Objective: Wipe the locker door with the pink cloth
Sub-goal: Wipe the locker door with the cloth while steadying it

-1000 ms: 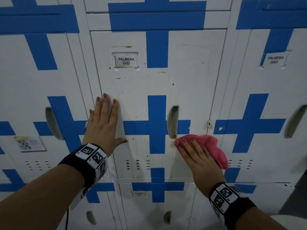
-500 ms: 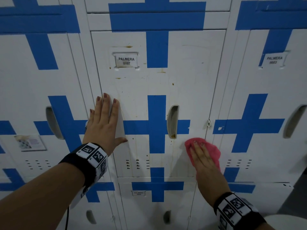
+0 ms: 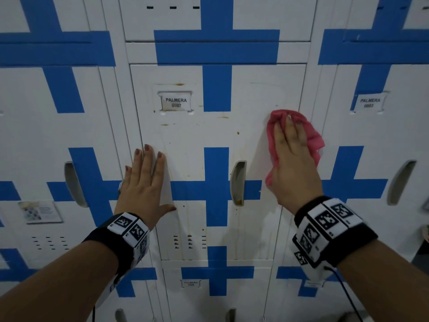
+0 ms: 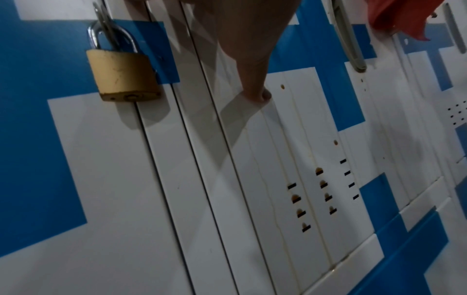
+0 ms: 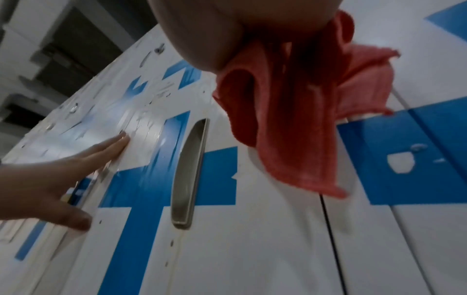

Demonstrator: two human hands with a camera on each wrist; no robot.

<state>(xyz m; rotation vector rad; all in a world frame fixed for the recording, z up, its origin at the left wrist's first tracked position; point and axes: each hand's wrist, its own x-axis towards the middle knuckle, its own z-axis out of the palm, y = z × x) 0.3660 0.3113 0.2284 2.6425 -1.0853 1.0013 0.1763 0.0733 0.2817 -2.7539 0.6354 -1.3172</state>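
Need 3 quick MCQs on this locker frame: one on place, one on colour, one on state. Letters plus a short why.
1. Where is the pink cloth on the locker door?
A. upper right, above the handle recess
B. on the lower vent slots
C. over the name label

2. What colour is the padlock body?
A. black
B. brass
C. red

3. How is the left hand?
A. clenched in a fist
B. gripping the handle
C. flat against the door's left edge, fingers straight

Answers: 1 A, the right hand presses it up and to the right of the handle recess. 2 B, the left wrist view shows it brass. 3 C, palm and fingers lie flat.
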